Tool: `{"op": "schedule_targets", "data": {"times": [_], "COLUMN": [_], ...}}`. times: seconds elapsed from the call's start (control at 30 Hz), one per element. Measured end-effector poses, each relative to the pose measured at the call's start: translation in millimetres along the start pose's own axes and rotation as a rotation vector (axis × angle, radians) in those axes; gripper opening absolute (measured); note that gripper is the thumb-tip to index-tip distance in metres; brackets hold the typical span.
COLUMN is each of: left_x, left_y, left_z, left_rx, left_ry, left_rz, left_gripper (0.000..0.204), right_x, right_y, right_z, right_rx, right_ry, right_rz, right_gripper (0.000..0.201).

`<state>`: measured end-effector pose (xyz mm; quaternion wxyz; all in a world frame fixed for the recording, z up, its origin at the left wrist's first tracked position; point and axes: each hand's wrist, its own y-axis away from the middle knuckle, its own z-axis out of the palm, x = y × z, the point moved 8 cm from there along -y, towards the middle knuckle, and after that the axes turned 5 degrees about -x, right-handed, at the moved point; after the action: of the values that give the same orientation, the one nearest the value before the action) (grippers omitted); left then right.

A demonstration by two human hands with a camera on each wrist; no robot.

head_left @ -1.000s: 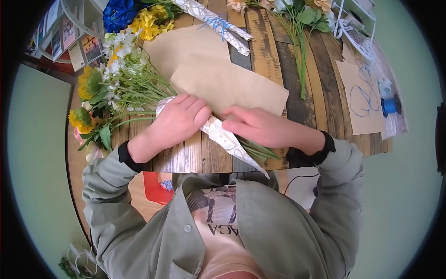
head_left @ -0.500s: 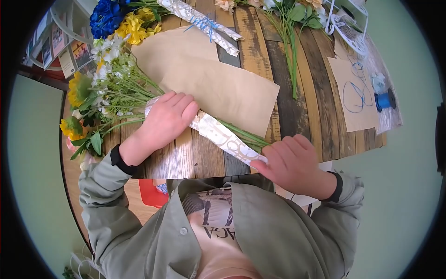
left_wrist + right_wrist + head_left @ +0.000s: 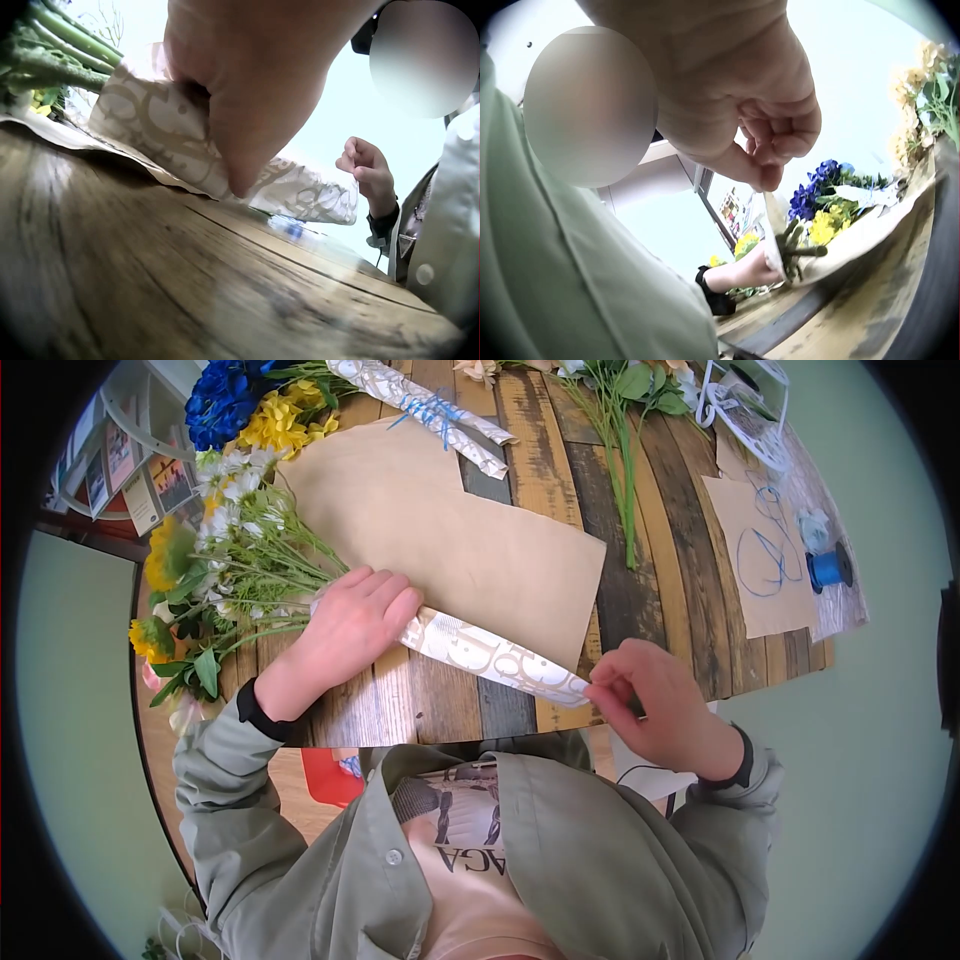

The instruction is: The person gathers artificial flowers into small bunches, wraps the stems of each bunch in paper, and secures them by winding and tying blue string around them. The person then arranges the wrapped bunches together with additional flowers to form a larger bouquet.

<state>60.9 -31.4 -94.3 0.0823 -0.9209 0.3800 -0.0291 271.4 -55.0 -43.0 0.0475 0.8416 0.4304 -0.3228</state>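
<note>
A bouquet of white and yellow flowers lies at the left of the head view, its stems wrapped in white patterned paper. My left hand grips the wrapped stems near the flowers; the left wrist view shows its thumb against the patterned paper. My right hand pinches the paper's edge at the lower end between thumb and fingertips. Cut stem ends show inside the paper in the right wrist view. Brown paper lies flat behind the bundle.
Blue flowers, yellow flowers and a wrapped bundle tied with blue ribbon are at the back. Long green stems lie at back right. A blue ribbon spool stands at the right on clear wrap, beside a smaller brown sheet.
My right hand has moved right and toward the table's front edge, to the paper's lower end. The patterned paper now covers the lower stems. My left hand keeps its grip.
</note>
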Motion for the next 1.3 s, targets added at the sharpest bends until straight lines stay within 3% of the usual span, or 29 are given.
{"op": "schedule_targets", "data": {"times": [0.07,0.2,0.27,0.33,0.37,0.43,0.53,0.57,0.7,0.87,1.1,1.2,1.27,1.3], "left_x": [-1,-2,-2,2,1,1,-1,-1,-3,2,-1,3,5,5], "left_y": [2,2,-4,-7,-8,-13,-12,-11,-11,-11,-13,-17,-17,-17], "left_z": [3,6,2,0,-2,-3,-1,-1,3,2,-2,-6,0,4], "left_rx": [0.015,0.051,0.059,0.056,0.060,0.068,0.088,0.079,0.098,0.109,0.117,0.097,0.073,0.050], "left_ry": [0.005,0.010,-0.017,-0.040,-0.046,-0.056,-0.080,-0.075,-0.008,-0.001,0.037,0.043,0.059,0.073], "left_rz": [0.012,0.019,0.002,0.004,-0.006,-0.009,-0.015,-0.011,0.002,0.034,0.009,0.036,0.023,0.004], "left_gripper": [0.026,0.024,0.019,0.014,0.013,0.013,0.012,0.012,0.021,0.017,0.018,0.013,0.013,0.014], "right_x": [17,31,-35,-60,-60,-60,-30,-27,-13,-1,-18,-11,4,6], "right_y": [-3,-13,-16,-26,-34,-41,-51,-52,-55,-55,-52,-48,-47,-50], "right_z": [3,7,-7,48,65,81,95,92,97,103,83,76,85,81], "right_rx": [-0.092,-0.131,0.186,-0.355,-0.348,0.131,0.107,0.136,0.096,-0.031,0.136,0.059,-0.178,-0.179], "right_ry": [-0.161,-0.100,0.375,0.241,0.239,0.774,1.008,1.036,1.009,0.934,1.062,1.077,0.916,0.917], "right_rz": [0.130,0.257,-0.204,-0.160,-0.158,-0.305,-0.220,-0.197,-0.109,-0.070,-0.128,-0.024,-0.025,-0.022], "right_gripper": [0.021,0.022,0.021,0.026,0.026,0.037,0.044,0.036,0.038,0.042,0.029,0.026,0.023,0.023]}}
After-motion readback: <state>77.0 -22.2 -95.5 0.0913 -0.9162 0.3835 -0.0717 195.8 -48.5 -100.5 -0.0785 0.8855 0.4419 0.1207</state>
